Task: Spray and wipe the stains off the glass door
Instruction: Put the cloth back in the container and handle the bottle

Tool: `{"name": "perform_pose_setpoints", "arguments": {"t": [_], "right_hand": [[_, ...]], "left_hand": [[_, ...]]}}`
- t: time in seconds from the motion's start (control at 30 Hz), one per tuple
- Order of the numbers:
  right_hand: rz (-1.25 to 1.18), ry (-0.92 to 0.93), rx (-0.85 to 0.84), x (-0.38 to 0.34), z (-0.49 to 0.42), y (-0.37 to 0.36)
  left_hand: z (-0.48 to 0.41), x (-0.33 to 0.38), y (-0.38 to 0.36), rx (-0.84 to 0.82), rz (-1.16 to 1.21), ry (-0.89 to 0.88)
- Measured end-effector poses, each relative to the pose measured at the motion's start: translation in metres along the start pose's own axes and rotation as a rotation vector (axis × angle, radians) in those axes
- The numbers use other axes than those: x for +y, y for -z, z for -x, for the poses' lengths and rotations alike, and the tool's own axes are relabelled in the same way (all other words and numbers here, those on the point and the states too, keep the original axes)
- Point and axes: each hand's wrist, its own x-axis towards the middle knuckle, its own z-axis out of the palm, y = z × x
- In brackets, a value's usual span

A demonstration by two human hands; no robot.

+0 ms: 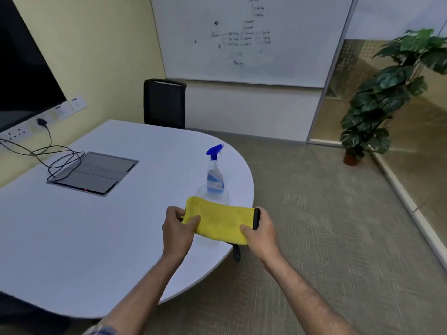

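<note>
Two hands are in view, and both grip one yellow cloth (219, 222) above the rounded end of the white bench (101, 226). The left hand (177, 229) pinches the cloth's left end between thumb and fingers; the right hand (262, 229) is closed on the right end, where a black edge strip shows. One black loop (237, 253) hangs from the cloth's lower edge, past the bench rim. The cloth is folded into a single band stretched between the hands. One spray bottle (214, 172) stands upright on the bench just behind the cloth, clear-bodied with blue liquid, one blue trigger head and one label; neither hand touches it. One grey panel (93, 172) is set flush in the bench top to the left, with black cables (48, 153) looped over its corner and running to the wall sockets (43, 122). One black chair (164, 103) stands at the far side of the bench. One whiteboard (254, 37) with faint writing hangs on the far wall. One potted plant (387, 97) stands on the carpet at the right, beside the glass wall (411, 131). One dark screen (21, 64) occupies the left wall.
</note>
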Motion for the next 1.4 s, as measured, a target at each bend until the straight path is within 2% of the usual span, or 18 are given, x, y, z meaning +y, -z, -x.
{"name": "perform_pose_setpoints", "arguments": {"t": [0.13,0.4,0.7,1.0,1.23,1.4], "right_hand": [[0.006,-0.055,0.034,0.002,-0.054,-0.037],[0.008,-0.259,0.191,0.026,-0.134,-0.107],[0.061,-0.334,0.213,0.047,-0.171,-0.163],[0.279,-0.283,0.165,0.065,-0.175,-0.179],[0.319,-0.227,0.18,0.075,-0.18,-0.183],[0.473,-0.197,0.111,0.084,-0.182,-0.191]], "left_hand": [[-0.061,-0.017,-0.016,-0.02,0.003,-0.016],[-0.161,-0.071,-0.039,-0.167,-0.061,0.003],[-0.201,-0.107,-0.063,-0.341,-0.211,-0.123],[-0.201,-0.134,-0.068,-0.264,-0.401,-0.218],[-0.204,-0.142,-0.074,-0.239,-0.394,-0.255],[-0.2,-0.155,-0.073,-0.245,-0.475,-0.266]]}}
